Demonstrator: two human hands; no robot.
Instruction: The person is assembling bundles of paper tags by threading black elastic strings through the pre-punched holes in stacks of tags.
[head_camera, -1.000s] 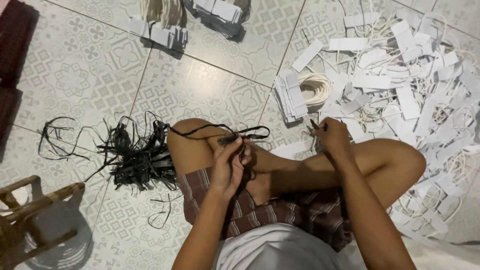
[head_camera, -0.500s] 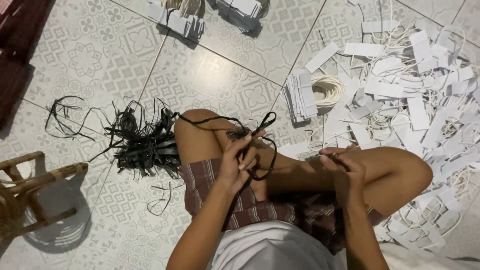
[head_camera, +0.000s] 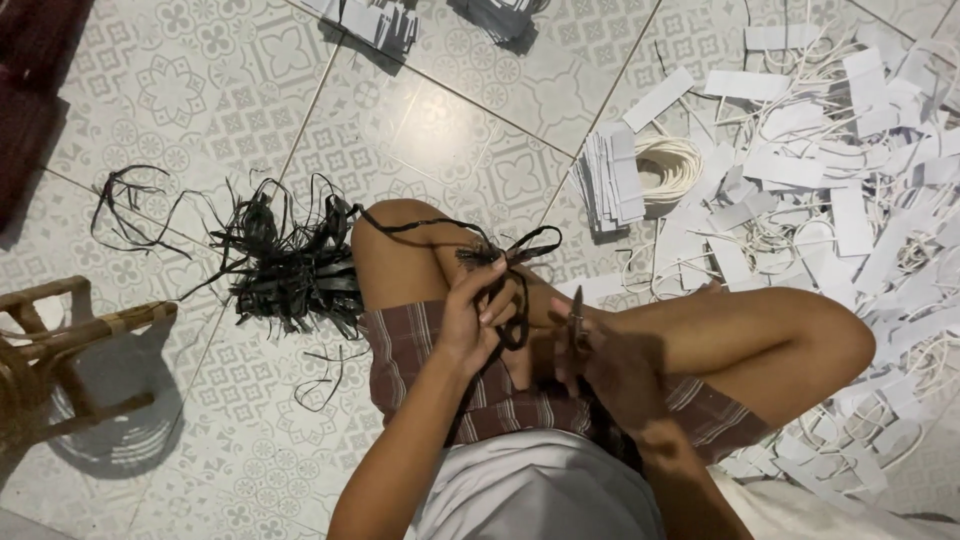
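Seated on the patterned tile floor (head_camera: 200, 90), the person's left hand (head_camera: 478, 322) pinches a looped black ribbon strip (head_camera: 505, 262) over the knee while the right hand (head_camera: 600, 360) grips small scissors (head_camera: 577, 318); keeping the strip taut would likely give a cleaner cut.

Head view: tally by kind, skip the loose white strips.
White card stacks: 3
Cream cord coil: 1
Black ribbon pile: 1
Black ribbon strand in left hand: 1
Wooden stool: 1
Total: 7
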